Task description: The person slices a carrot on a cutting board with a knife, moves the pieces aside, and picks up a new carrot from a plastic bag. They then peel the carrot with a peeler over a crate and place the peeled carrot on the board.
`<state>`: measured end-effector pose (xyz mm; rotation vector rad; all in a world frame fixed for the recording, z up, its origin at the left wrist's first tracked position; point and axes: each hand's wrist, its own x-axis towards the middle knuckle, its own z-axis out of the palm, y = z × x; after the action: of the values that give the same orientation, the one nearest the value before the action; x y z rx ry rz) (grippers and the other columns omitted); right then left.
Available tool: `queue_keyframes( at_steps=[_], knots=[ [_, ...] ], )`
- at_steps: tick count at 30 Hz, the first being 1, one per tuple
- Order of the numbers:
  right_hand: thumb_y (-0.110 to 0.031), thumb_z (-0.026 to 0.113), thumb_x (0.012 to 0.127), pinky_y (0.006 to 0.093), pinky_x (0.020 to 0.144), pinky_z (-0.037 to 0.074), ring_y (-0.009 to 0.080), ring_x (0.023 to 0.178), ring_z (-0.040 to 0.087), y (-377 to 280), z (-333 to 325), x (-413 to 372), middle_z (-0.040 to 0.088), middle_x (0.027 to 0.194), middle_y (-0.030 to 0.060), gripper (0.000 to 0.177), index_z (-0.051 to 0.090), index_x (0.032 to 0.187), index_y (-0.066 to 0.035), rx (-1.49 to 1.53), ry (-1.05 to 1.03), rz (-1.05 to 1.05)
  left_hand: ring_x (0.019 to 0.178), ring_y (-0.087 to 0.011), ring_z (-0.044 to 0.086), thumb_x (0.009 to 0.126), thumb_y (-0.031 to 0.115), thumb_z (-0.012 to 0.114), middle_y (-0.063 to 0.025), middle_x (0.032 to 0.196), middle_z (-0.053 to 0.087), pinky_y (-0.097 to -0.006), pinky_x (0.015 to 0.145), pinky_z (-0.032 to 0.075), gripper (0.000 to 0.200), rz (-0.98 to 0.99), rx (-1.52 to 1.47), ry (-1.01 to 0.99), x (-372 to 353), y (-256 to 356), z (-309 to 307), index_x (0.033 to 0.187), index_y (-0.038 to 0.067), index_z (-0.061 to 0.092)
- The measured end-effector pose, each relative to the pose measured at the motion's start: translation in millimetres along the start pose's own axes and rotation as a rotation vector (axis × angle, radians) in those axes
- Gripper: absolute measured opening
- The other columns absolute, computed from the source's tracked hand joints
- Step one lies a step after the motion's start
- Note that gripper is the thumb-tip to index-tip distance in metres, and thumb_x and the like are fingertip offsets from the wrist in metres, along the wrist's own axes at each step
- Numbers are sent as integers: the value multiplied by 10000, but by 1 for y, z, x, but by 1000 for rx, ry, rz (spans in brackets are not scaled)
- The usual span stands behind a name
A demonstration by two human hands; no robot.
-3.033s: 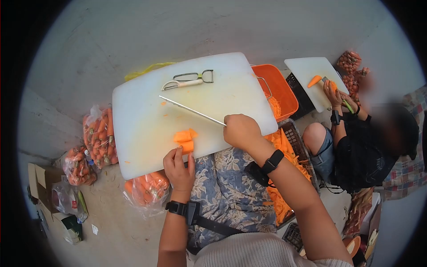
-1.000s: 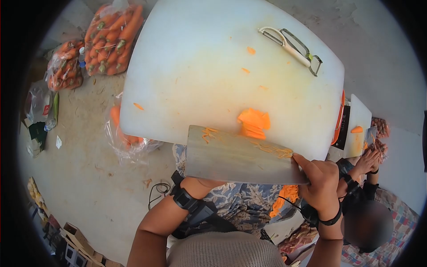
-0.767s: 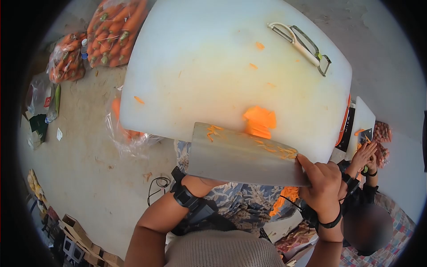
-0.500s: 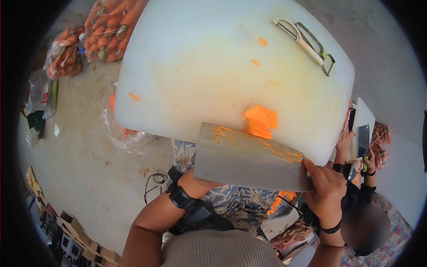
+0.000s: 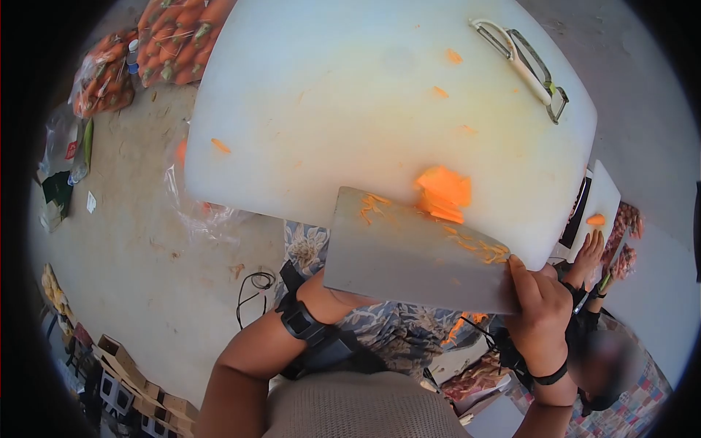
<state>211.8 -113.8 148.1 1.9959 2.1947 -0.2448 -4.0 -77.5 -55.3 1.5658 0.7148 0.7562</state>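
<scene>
The right hand (image 5: pixel 539 306) was closed around the handle end of the cleaver (image 5: pixel 416 255), one finger extended against the blade. The left hand (image 5: pixel 355 298) was mostly concealed behind the blade; its grip and opening could not be determined.

The cleaver was positioned at 6 o'clock relative to the center of the cutting board (image 5: pixel 328 139), overlapping the board's near edge in view. Its broad, grey, rectangular face was visible, with thin orange carrot shreds (image 5: pixel 491 252) adhering near the upper edge.

The carrot slices (image 5: pixel 445 191) were located on the board at 5 o'clock, directly above the blade in view. They were bright orange, flat and smooth-faced, overlapping in an uneven, fanned stack. Contact between slices and blade could not be confirmed.

Two peelers (image 5: pixel 531 80) lay at 2 o'clock on the board. A clear bag of whole carrots (image 5: pixel 179 44) stood off the board at 10 o'clock.
</scene>
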Motion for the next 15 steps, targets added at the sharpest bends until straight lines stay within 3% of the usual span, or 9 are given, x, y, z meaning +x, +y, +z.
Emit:
queue_keyframes(
  at_steps=[6, 8, 12, 15],
  knots=[
    [-6, 644, 566, 335, 467, 402, 211, 530, 535, -1, 0, 7, 483, 634, 42, 515, 618, 1081, -4, -4, 2, -4, 958, -315, 634, 782, 69, 676, -118, 1096, 652, -411, 866, 497, 297, -8, -79, 0, 22, 23, -9, 1077, 43, 662],
    [-10, 649, 575, 332, 470, 412, 208, 541, 551, -3, 3, 14, 492, 638, 39, 495, 617, 1069, -10, 14, 3, 2, 945, -302, 636, 768, 59, 682, -108, 1067, 662, -400, 857, 502, 261, 426, 451, 196, 39, 38, -22, 1029, 47, 685],
    [-3, 651, 599, 342, 489, 454, 216, 545, 577, -1, 26, 38, 527, 636, 44, 377, 589, 969, -39, 56, 26, -5, 941, -288, 632, 728, 35, 690, -95, 1052, 660, -386, 854, 504, 231, 510, 579, 254, 57, 51, -25, 959, 44, 708],
    [4, 643, 613, 347, 492, 458, 221, 541, 579, 1, 28, 45, 529, 628, 47, 340, 578, 944, -45, 169, 67, -84, 845, -321, 632, 662, -68, 675, -128, 937, 649, -401, 764, 509, 247, 557, 568, 262, 59, 55, -25, 902, -18, 706]
  ],
)
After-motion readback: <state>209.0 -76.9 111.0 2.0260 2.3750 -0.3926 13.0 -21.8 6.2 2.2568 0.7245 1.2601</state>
